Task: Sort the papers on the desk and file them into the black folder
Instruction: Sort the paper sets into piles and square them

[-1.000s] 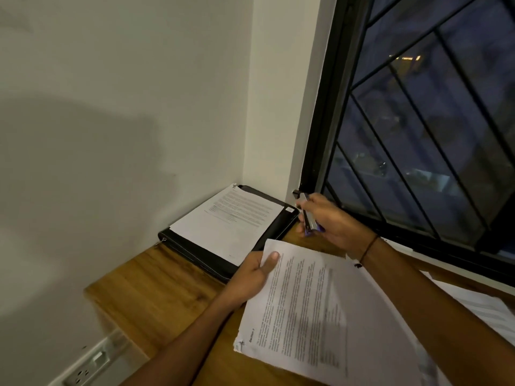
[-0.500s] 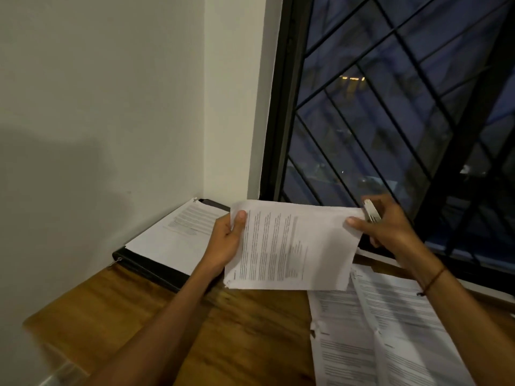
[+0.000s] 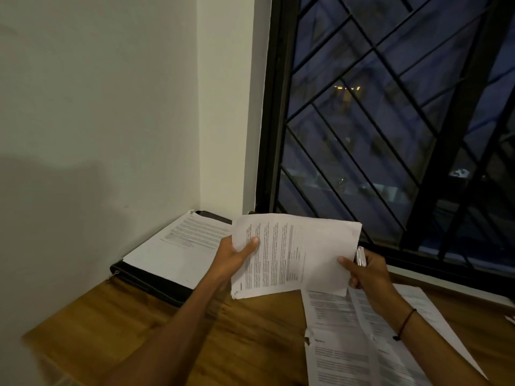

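I am holding one printed sheet (image 3: 295, 254) up over the counter (image 3: 237, 335) with both hands: my left hand (image 3: 232, 259) is gripping its left edge, thumb curled on the face, and my right hand (image 3: 367, 271) is pinching its right edge while its fingers are also curling round a pale pen-like object (image 3: 361, 256). The black folder (image 3: 156, 282) is lying at about ten o'clock from the sheet, against the wall, open with a page (image 3: 181, 246) on it, its long axis running toward one o'clock. My left hand is nearer it, so I am judging the sheet should swing left. More papers (image 3: 342, 344) are lying at five o'clock.
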Demonstrator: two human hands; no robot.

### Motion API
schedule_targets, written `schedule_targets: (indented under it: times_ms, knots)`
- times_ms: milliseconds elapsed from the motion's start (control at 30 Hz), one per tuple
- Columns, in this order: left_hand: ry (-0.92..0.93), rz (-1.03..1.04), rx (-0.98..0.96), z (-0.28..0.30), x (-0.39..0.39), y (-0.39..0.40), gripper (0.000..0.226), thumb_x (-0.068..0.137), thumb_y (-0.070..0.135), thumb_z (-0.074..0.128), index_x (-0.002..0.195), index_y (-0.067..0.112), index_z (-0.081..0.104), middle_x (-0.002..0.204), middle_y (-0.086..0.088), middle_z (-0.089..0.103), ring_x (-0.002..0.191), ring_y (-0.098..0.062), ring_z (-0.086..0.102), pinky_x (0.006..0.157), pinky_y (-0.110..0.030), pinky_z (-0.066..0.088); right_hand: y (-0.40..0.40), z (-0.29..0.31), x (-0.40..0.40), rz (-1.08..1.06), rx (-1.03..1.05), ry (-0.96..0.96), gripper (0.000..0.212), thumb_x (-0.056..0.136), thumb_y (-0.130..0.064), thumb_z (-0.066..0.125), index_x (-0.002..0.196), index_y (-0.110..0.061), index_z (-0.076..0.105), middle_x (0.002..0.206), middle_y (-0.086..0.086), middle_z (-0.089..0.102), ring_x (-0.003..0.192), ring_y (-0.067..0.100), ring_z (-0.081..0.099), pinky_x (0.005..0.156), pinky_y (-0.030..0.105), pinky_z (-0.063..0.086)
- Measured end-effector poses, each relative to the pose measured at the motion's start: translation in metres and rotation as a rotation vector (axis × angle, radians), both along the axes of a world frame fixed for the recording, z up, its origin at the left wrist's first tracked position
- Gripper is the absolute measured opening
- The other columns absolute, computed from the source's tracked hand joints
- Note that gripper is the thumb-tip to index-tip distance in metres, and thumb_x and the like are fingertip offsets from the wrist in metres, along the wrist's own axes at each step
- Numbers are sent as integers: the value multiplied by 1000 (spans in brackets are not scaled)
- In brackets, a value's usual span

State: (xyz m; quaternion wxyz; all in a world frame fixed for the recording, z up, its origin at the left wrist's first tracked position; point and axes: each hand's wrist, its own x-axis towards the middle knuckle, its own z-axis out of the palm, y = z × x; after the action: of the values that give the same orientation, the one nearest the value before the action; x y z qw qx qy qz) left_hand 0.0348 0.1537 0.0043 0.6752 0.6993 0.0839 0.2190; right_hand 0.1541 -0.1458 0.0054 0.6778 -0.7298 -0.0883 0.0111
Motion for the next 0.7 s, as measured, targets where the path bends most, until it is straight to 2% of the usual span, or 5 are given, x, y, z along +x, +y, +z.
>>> schedule_targets:
  times_ms: [67,133,333,533,700]
  knots:
    - [18,-15,-51,-9,2,-2,40,92,40,74,128,23,70,116,5,78,107,-16,74,95,-41,60,2,-6,-1,-25,-2,-4,21,89,-12,78,102,0,66,67,13,64,41,13,50,42,25,46]
    - [18,-21,-62,-10,3,-3,41,92,40,75,129,23,69,117,5,78,108,-16,74,97,-43,60,5,-7,1,-33,15,-22,21,91,-17,75,102,-2,66,61,9,61,39,13,49,44,26,46]
    - [-32,13,-37,5,-1,1,24,98,36,66,119,25,71,106,10,80,99,-11,76,80,-25,61,12,2,0,-67,68,-80,14,93,-12,73,96,-1,64,53,3,56,36,10,46,40,24,43]
    - [-75,27,-12,20,-2,4,29,93,37,71,118,23,71,105,9,80,97,-12,77,81,-29,62,12,12,-5,-112,112,-134,13,93,-12,73,94,-3,65,56,9,56,39,11,45,46,30,44]
    - [-57,1,-69,-3,-5,-7,25,91,27,76,116,26,71,108,6,80,98,-14,77,74,-27,62,7,-12,-18,-29,103,-171,10,93,-13,72,95,-6,65,63,9,59,43,14,50,45,29,47]
